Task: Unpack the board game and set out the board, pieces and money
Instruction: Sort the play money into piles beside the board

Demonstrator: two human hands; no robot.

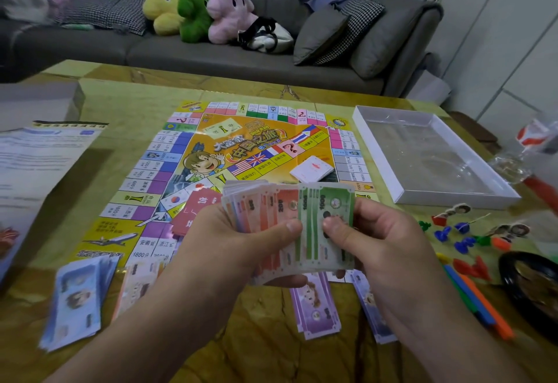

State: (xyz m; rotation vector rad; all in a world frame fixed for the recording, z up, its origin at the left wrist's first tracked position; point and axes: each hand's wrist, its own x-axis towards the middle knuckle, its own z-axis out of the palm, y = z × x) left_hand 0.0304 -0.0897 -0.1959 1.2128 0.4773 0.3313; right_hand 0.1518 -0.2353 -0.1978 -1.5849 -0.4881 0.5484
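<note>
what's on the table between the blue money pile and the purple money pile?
Head view: a pale orange pile of notes lies between the blue pile and the purple pile, partly hidden by the left forearm.

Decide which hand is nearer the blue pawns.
Right. The right hand, holding the money fan, sits just left of the blue pawns; the left hand is farther left, beyond it.

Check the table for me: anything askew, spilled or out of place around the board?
Nothing looks damaged or spilled. The board lies flat but shows fold creases. The red card stack on it sits skewed, and the small pieces lie loosely scattered at the right. Both hands hold the fanned money.
</note>
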